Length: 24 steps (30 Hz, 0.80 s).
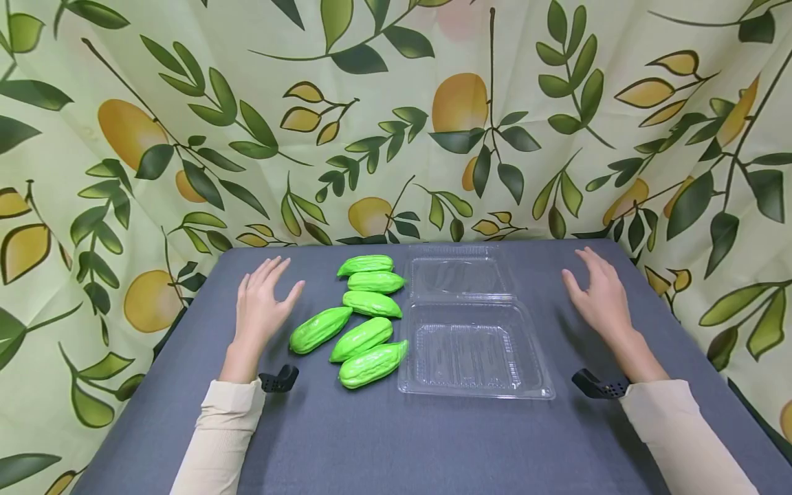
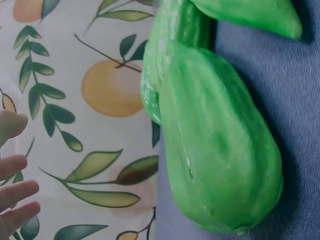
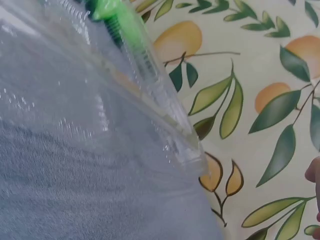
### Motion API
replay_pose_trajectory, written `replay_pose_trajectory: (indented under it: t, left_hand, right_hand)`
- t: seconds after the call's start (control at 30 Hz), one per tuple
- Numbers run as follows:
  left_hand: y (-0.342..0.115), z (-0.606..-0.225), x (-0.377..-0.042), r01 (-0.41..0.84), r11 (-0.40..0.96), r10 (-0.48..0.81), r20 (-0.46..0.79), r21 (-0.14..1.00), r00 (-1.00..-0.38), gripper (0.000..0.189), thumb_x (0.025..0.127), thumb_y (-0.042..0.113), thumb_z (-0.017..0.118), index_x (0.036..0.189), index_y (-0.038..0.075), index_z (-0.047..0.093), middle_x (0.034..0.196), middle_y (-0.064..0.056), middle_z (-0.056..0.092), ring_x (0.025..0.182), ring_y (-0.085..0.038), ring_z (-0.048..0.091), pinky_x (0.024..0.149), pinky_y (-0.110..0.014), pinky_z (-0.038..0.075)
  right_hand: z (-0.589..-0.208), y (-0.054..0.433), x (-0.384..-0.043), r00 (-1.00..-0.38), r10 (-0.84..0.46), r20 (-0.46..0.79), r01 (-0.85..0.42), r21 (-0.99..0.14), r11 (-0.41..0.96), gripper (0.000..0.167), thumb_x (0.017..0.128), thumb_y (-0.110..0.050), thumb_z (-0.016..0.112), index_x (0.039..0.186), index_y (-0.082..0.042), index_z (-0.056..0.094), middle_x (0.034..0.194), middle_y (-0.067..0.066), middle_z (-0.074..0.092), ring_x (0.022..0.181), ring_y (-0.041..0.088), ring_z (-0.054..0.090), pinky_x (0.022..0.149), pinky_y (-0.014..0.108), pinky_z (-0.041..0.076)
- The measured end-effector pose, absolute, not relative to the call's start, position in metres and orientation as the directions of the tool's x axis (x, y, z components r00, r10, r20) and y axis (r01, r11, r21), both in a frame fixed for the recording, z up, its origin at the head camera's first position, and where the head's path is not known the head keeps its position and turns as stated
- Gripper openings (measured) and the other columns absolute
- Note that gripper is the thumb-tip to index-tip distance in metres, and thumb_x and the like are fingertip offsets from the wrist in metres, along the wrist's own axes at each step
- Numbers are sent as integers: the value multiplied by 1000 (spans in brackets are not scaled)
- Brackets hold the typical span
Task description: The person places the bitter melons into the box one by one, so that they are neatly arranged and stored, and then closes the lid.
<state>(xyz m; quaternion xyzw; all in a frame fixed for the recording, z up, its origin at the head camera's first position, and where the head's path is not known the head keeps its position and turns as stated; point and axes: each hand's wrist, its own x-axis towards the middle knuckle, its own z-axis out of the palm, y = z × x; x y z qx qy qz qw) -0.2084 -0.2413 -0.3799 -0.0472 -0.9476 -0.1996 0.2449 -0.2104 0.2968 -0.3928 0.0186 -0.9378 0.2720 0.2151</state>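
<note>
Several bright green, ridged bitter melons lie in a loose column left of the middle of the table. To their right a clear plastic clamshell box lies unfolded, its lid on the far side. My left hand is held left of the melons with fingers spread and nothing in it; the nearest melon also fills the middle of the left wrist view. Right of the box, my right hand hovers with relaxed fingers, holding nothing. Only fingertips of it show in the right wrist view.
A grey cloth covers the table. Behind and at both sides hangs a cream curtain printed with leaves and fruit. Black wrist mounts sit at the cuffs of both light sleeves.
</note>
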Motion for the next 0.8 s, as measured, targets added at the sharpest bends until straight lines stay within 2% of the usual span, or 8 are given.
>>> replay_pose_trajectory:
  t: [0.2,0.37,0.4,0.47,0.57,0.63,0.7,0.8]
  left_hand:
    - [-241,-383,-202,275,860,17,514,430,-858,48,90,24,66,134,6,56,135,-22,58,128,-41,51,109,-61,36]
    - [-240,-384,-194,313,811,45,480,495,-876,43,91,20,65,131,4,58,131,-22,61,125,-42,53,106,-59,40]
    - [-240,-384,-193,317,802,52,470,506,-881,42,91,19,65,130,4,59,131,-22,61,125,-42,53,106,-58,41]
    - [-241,-386,-191,319,788,61,449,526,-891,41,92,19,64,130,4,59,131,-22,61,125,-41,53,106,-58,41]
    - [-240,-389,-188,322,768,70,428,553,-901,40,92,19,65,129,4,60,131,-21,61,125,-40,54,105,-57,42]
    - [-240,-391,-186,321,760,77,413,565,-908,40,92,18,65,129,4,60,130,-21,62,124,-40,55,105,-57,43]
    - [-241,-392,-185,321,752,86,397,576,-914,39,91,17,66,128,4,61,128,-21,63,123,-39,56,104,-57,44]
    - [-242,-394,-183,317,735,103,363,600,-926,39,91,17,65,127,3,61,125,-22,64,121,-40,57,103,-57,44]
  right_hand:
    - [-393,293,-202,-904,90,419,-167,-538,826,52,99,-26,49,142,2,40,141,34,43,126,54,41,100,68,33]
    - [-397,289,-193,-898,79,434,-207,-572,794,48,99,-21,51,137,6,45,132,35,51,116,52,50,93,64,42]
    - [-398,288,-191,-895,79,438,-215,-581,785,46,98,-20,52,135,7,46,131,34,53,115,51,52,93,62,44]
    - [-399,287,-187,-890,83,449,-232,-600,765,44,98,-20,53,133,6,49,128,32,56,114,47,55,96,44,52]
    - [-402,285,-182,-885,86,458,-260,-639,724,41,97,-19,56,131,3,52,126,30,58,111,9,63,91,8,49]
    - [-403,284,-179,-883,79,463,-283,-659,697,39,97,-19,57,130,2,54,125,28,60,103,-16,54,82,-8,37]
    - [-406,283,-177,-882,71,466,-301,-672,676,38,96,-18,57,128,1,56,123,21,63,98,-30,40,81,-9,35]
    - [-411,282,-174,-886,53,461,-322,-692,646,35,96,-17,58,126,1,58,118,-12,65,98,-30,44,80,-7,38]
